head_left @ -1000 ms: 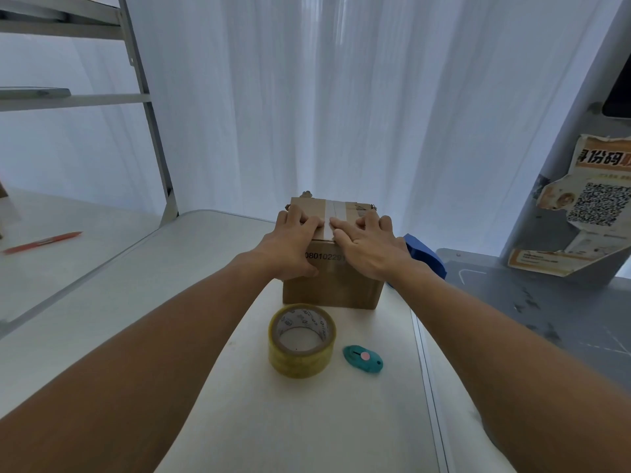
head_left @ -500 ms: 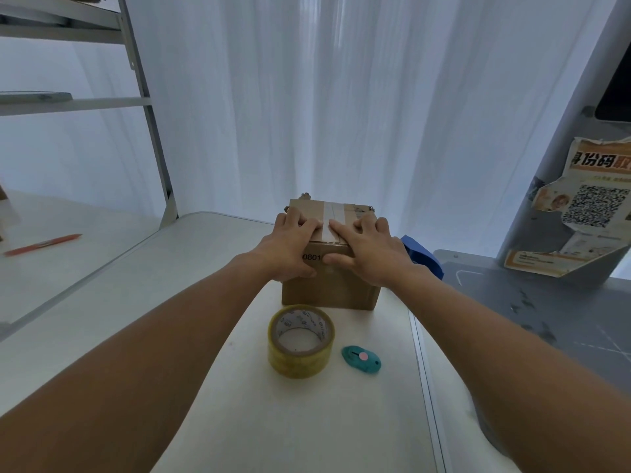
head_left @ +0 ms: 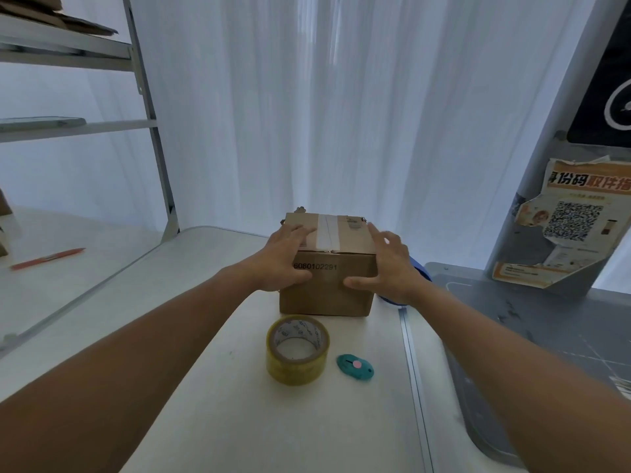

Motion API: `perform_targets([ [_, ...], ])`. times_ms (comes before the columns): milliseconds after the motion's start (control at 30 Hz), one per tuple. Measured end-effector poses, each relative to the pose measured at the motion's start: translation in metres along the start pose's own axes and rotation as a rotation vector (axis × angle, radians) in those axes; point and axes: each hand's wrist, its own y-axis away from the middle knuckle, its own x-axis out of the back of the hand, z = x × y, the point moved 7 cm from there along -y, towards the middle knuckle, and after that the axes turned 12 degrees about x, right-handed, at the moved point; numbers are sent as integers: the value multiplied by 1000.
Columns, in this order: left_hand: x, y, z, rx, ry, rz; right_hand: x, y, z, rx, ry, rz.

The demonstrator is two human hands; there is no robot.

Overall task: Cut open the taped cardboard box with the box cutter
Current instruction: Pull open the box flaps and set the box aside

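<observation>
We count one box (head_left: 327, 285) on the table (head_left: 239, 421), sealed with one strip of tape (head_left: 327, 236). We see two hands: one left hand (head_left: 281, 259), one right hand (head_left: 389, 268). There is one tape roll (head_left: 297, 349), one cutter (head_left: 355, 367), one red pen (head_left: 47, 258), one poster (head_left: 573, 221), one shelf rack (head_left: 150, 131) and one blue object (head_left: 418, 273) behind the box.
</observation>
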Motion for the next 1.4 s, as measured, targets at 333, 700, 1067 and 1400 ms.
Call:
perform_targets([
  [333,-7,6,-30,499,290,-49,-15,27,23,-189,-316,-60],
  [700,-34,16,-29,540,294,-249,-22,29,13,-211,-315,-27],
  [1067,28,18,16,307,544,-130,42,22,-13,-92,-586,330],
  [1400,102,17,60,31,607,97,103,6,-64,128,-819,445],
])
